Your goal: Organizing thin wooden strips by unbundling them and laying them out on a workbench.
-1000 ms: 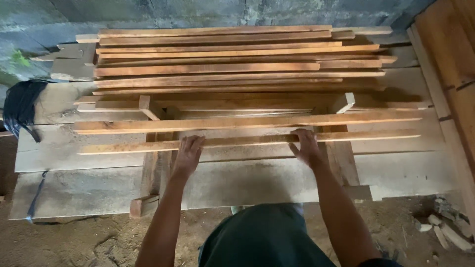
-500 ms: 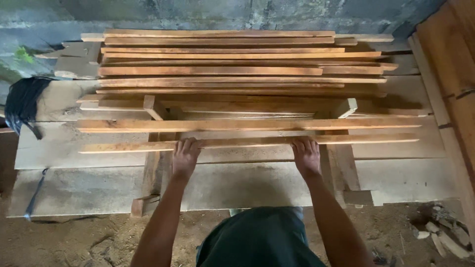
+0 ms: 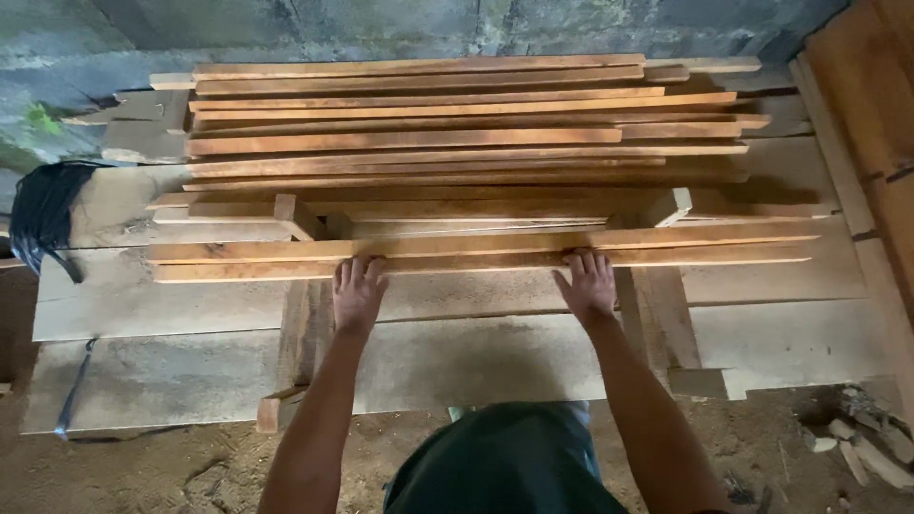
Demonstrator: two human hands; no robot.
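Nearest wooden strip: long, thin, pale-edged; lies crosswise on the worktop, pressed edge to edge against a second strip just behind it.

Left hand: palm down, fingers stretched flat with tips on the near edge of the nearest strip; nothing clasped.

Right hand: same posture, fingers spread and extended, tips touching the same strip further along; nothing clasped.

Stack of strips: many reddish-brown lengths piled lengthwise at the back, near the block wall.

Two short cross blocks: stand between the stack and the two front strips; what they rest on is shadowed, apparently a lower layer of boards.

Worktop: broad grey weathered planks.

Black plastic sheet: bunched at the left end.

Wood offcuts: on the dirt floor, lower right.
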